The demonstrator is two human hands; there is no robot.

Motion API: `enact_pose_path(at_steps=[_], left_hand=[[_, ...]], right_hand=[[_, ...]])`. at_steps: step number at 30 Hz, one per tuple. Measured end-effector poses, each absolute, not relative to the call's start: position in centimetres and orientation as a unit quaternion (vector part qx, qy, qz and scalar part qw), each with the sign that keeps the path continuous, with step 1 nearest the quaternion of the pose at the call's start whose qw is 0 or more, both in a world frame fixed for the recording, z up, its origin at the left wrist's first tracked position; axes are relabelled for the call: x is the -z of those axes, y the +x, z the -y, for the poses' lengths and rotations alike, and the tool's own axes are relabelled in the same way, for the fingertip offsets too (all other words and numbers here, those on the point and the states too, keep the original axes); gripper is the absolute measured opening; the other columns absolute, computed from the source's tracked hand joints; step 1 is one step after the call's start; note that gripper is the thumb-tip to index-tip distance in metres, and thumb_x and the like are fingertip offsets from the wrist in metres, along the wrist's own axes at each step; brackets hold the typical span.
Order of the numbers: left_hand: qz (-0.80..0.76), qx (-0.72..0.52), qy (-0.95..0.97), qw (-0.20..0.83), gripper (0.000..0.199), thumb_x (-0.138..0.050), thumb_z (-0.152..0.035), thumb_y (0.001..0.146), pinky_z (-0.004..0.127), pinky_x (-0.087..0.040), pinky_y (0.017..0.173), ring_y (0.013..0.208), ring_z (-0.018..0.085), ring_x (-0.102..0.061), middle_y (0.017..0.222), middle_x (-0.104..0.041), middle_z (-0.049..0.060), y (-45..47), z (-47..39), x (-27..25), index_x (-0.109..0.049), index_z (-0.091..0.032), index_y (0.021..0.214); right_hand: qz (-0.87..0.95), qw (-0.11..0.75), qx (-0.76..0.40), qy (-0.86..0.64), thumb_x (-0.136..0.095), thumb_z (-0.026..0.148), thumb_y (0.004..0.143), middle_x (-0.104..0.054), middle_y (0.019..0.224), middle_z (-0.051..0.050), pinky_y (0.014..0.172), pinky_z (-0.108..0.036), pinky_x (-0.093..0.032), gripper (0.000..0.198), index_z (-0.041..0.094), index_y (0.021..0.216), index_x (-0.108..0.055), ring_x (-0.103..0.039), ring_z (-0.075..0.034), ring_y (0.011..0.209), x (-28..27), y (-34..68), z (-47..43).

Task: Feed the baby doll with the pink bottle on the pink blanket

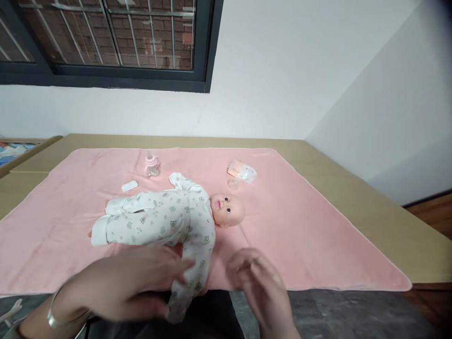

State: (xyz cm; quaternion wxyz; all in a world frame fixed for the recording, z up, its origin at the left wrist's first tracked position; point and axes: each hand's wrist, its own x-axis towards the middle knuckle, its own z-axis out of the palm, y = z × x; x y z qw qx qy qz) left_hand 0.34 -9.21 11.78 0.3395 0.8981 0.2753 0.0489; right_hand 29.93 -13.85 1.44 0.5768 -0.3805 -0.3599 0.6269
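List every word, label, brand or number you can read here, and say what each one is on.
None can be read.
The white romper on the baby doll carries only small green and pink picture prints, no letters.
The clear baby bottle with a pink collar, the small flat white item and the crumpled clear packet are too small and blurred.

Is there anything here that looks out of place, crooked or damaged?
Only small things. The baby doll in a white printed sleepsuit lies sideways on the pink blanket, one sleeve hanging over the near edge under the left hand. The crumpled white packet looks untidy. Nothing seems spilled or broken.
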Motion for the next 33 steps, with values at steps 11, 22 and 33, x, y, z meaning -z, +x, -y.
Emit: enact_pose_path(at_steps=[11, 22, 33], left_hand=[[-0.592, -0.234, 0.769, 0.058, 0.065, -0.055, -0.026, 0.088, 0.042, -0.028, 0.122, 0.144, 0.03, -0.039, 0.153, -0.047, 0.014, 1.6, -10.4, -7.2, -0.042, -0.013, 0.15], [-0.693, -0.305, 0.627, 0.181, 0.094, -0.076, -0.047, 0.074, 0.039, -0.05, 0.094, 0.121, 0.034, -0.061, 0.134, -0.062, 0.021, -5.4, -17.5, -3.5, -0.031, -0.01, 0.147], [-0.704, -0.31, 0.636, 0.068, 0.091, -0.062, -0.044, 0.081, 0.056, -0.025, 0.119, 0.149, 0.043, -0.025, 0.155, -0.039, 0.023, -3.3, -15.4, -4.1, -0.022, -0.008, 0.155]], right_hand=[[0.137, 0.706, -0.514, -0.469, -0.085, 0.036, 0.053, -0.065, 0.12, -0.008, 0.094, -0.024, -0.056, 0.064, 0.016, 0.11, -0.064, -0.063, -0.017, 0.113, 1.7, 32.9, 4.7], [0.147, 0.659, -0.576, -0.46, -0.068, 0.038, 0.073, -0.064, 0.126, -0.009, 0.081, -0.021, -0.057, 0.053, 0.013, 0.119, -0.063, -0.062, -0.017, 0.113, 3.3, 31.6, 1.1], [0.023, 0.615, -0.708, -0.347, -0.052, 0.04, 0.082, -0.058, 0.138, -0.012, 0.102, -0.043, -0.054, 0.052, 0.013, 0.125, -0.063, -0.06, -0.026, 0.124, 2.4, 30.1, -0.6]])
